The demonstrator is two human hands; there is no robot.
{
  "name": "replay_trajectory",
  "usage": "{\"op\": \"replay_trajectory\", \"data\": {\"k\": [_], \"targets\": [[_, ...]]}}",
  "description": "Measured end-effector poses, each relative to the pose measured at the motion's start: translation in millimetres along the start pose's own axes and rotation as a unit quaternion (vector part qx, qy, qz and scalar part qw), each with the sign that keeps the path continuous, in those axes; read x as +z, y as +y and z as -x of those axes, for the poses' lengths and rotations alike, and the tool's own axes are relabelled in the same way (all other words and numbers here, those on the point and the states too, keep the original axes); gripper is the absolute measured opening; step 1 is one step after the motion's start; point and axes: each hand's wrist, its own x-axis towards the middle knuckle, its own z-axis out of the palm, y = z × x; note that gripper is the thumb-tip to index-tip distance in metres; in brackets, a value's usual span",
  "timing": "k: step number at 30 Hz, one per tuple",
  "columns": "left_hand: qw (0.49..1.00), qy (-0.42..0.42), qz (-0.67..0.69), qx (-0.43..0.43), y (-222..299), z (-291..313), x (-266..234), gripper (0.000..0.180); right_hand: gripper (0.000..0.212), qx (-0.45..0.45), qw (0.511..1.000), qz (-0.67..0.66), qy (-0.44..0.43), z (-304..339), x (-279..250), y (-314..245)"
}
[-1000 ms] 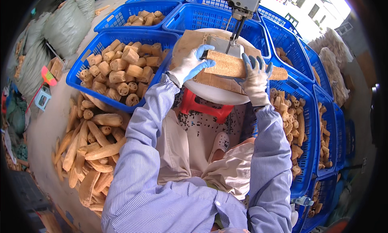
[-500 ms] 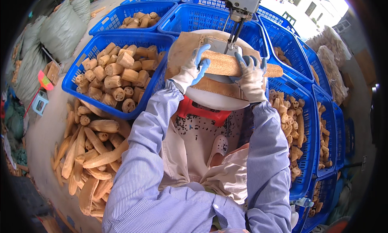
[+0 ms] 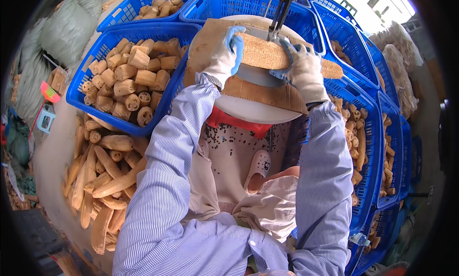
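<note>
A long tan loofah gourd (image 3: 265, 52) lies sideways above a round white work surface (image 3: 248, 112), below the metal rods of a machine (image 3: 280, 17). My left hand (image 3: 224, 59), in a white and blue glove, is closed around its left end. My right hand (image 3: 304, 70), in a matching glove, grips it farther right, close beside the rods. The right end of the loofah sticks out past this hand. My right hand hides the stretch between. A brown cardboard strip (image 3: 260, 94) lies along the near part of the work surface.
Left stands a blue crate (image 3: 79, 101) of short cut loofah pieces (image 3: 125, 71). Whole loofahs (image 3: 112, 168) are heaped on the floor before it. More blue crates (image 3: 366, 180) with pieces line my right. A red stool (image 3: 239, 123) shows under the work surface.
Both hands appear farther up in the picture with the loofah, and the right hand has shifted right. The view has tilted slightly, so the machine head sits higher.
</note>
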Motion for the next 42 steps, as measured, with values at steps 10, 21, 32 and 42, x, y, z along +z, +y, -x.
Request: {"op": "replay_trajectory", "data": {"k": [10,21,32,42], "targets": [[0.987,0.044,-0.154,-0.032,-20,-28,-2,0.027,0.099,0.016,0.995,-0.042,-0.089,-18,-17,2],[0.881,-0.123,-0.456,-0.007,0,-70,12,0.036,0.089,-0.030,0.948,-0.308,-0.071,-87,119,115],[0.880,-0.132,-0.430,-0.153,-2,-82,-11,0.055,0.077,0.074,0.894,-0.376,-0.232,-60,-8,28],[0.889,-0.103,-0.387,-0.223,10,-87,-1,0.058,0.076,0.094,0.910,-0.340,-0.220,-75,21,42]]}}
